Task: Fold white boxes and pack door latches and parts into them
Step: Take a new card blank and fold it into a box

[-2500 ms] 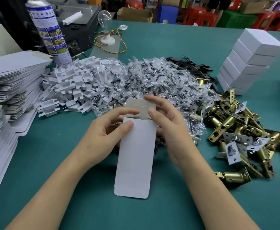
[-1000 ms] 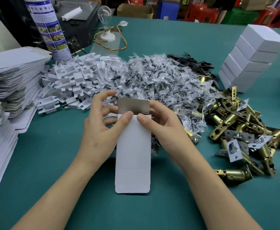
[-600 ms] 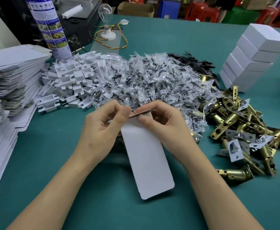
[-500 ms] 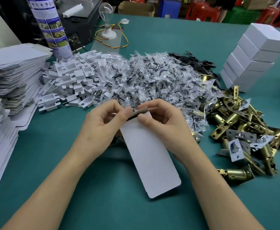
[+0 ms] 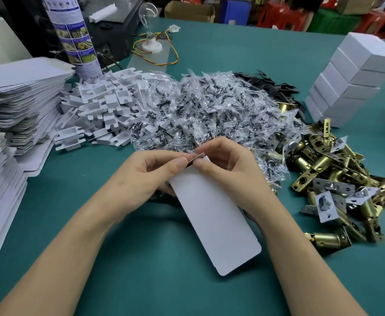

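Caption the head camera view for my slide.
Left hand and right hand pinch the top flap of a flat white box blank over the green table.

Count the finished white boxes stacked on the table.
5, one atop another in a leaning stack at the far right of the table, behind the brass latches. Others may sit hidden behind it or past the frame edge.

left hand [image 5: 139, 179]: bare | right hand [image 5: 232, 176]: bare | forearms: bare to frame edge | fingernails: short

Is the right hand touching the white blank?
Touching: the head view shows the right hand pinching the top flap of the white blank.
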### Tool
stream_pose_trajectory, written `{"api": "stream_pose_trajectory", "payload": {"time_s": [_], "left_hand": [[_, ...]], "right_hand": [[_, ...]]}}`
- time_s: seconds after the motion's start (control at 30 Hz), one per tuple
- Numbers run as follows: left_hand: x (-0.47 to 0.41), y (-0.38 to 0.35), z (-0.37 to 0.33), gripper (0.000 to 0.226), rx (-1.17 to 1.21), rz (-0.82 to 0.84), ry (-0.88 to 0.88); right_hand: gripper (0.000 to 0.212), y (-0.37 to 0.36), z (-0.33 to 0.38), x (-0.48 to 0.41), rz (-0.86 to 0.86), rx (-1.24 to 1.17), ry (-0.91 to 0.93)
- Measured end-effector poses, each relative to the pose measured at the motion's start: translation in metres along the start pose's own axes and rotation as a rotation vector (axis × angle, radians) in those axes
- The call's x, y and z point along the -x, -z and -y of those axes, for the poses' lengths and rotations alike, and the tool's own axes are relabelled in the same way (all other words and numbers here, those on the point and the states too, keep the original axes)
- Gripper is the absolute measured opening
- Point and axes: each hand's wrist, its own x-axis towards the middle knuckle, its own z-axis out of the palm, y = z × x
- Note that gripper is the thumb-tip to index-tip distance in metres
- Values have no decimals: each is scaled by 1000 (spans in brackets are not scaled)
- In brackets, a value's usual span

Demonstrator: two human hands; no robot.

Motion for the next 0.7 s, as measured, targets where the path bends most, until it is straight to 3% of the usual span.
{"api": "stream_pose_trajectory", "payload": {"time_s": [0.23, 0.43, 0.7], "left_hand": [[0, -2, -1, 17, -17, -4, 4], [1, -3, 0, 27, -15, -26, 10], [0, 2, 4, 22, -110, -84, 27]], "right_hand": [[9, -2, 2, 0, 4, -2, 5], [13, -5, 2, 1, 0, 8, -15], [24, -5, 9, 3, 30, -34, -56]]}}
